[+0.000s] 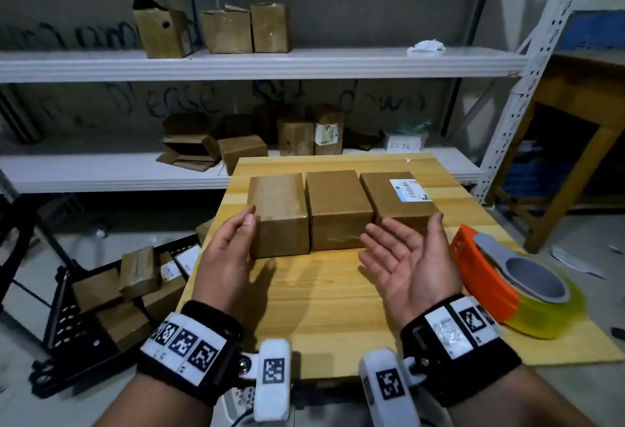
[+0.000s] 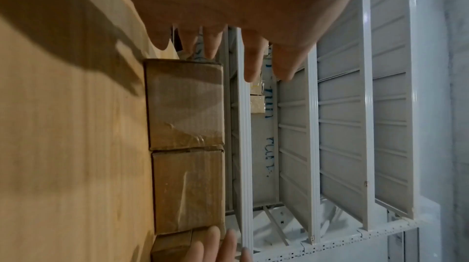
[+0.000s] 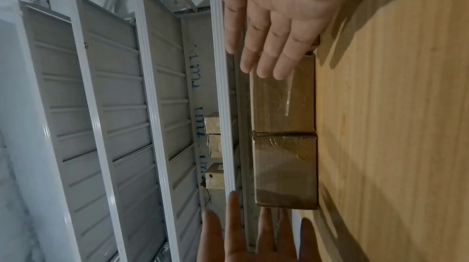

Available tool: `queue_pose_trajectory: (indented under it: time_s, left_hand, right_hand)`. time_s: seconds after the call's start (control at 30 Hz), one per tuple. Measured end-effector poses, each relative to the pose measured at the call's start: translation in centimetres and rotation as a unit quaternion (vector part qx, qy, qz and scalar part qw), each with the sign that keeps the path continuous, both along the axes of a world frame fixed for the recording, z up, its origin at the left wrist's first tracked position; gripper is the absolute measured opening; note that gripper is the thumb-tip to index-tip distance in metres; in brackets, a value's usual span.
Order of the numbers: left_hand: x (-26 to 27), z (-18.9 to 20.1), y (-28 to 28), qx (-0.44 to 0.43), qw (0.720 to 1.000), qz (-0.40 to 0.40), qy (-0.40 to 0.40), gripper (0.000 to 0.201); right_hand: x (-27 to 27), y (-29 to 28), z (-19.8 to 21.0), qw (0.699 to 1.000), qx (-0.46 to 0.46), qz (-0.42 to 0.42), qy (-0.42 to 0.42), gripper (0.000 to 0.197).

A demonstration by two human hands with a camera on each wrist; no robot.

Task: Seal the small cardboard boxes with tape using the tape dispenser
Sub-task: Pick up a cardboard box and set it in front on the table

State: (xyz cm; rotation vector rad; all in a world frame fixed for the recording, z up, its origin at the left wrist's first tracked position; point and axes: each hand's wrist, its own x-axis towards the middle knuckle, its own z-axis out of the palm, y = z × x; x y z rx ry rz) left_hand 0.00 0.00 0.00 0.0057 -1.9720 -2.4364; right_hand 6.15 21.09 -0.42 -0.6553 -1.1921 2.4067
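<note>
Three closed boxes (image 1: 334, 206) sitting side by side at table (image 1: 324, 294) far edge; both hands, left (image 1: 226, 250) and right (image 1: 406, 257), hovering open, holding nothing; one tape dispenser (image 1: 507, 278) lying at right edge.

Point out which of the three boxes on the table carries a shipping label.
The rightmost box, nearest the tape dispenser: a white barcode label on top; the other two tops are plain.

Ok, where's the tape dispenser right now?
In the head view the tape dispenser lies on the wooden table's right edge, just right of the open right hand, nearest the labelled box.
</note>
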Motion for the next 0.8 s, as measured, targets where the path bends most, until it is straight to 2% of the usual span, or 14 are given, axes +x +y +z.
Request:
queue_pose_trajectory:
  time_s: [0.07,0.17,0.27,0.37,0.47,0.53,0.63,0.67,0.8]
  left_hand:
    - [-0.4,0.1,0.2,0.054,0.997,-0.03,-0.041,0.032]
    - [-1.0,-0.8,0.0,0.081,0.994,-0.033,-0.064,0.035]
    - [-1.4,-1.8,-0.1,0.084,0.994,-0.029,-0.068,0.051]
    - [-1.3,-2.0,-0.3,0.053,0.998,-0.016,-0.042,0.024]
    - [-1.1,-2.4,-0.7,0.038,0.999,-0.022,-0.032,0.026]
    - [-1.0,-2.6,-1.3,0.052,0.998,-0.017,-0.039,0.019]
    - [-1.6,-2.4,-1.9,0.027,0.999,-0.017,-0.038,0.057]
    - [-1.9,-2.4,-1.9,0.026,0.999,-0.023,-0.035,0.059]
    - [-2.1,-1.6,-1.2,0.005,0.998,-0.062,-0.031,0.035]
  right_hand:
    - [-0.1,0.0,0.1,1.0,-0.007,0.021,0.004,0.08]
    - [-0.5,-0.2,0.1,0.998,-0.002,0.053,0.021,0.083]
    - [-0.8,-0.9,0.2,0.996,-0.002,0.086,0.019,0.085]
    - [-1.1,-1.9,0.3,0.992,0.008,0.121,0.023,0.087]
    - [-1.5,-2.8,0.4,0.989,0.034,0.14,0.02,0.087]
    - [-1.7,-3.4,0.5,0.989,0.042,0.141,0.019,0.091]
    - [-2.0,-4.0,0.7,0.986,0.057,0.154,0.022,0.098]
    - [-2.2,-4.2,0.7,0.985,0.062,0.16,0.021,0.099]
    - [-2.7,-4.8,0.7,0.983,0.08,0.166,0.013,0.101]
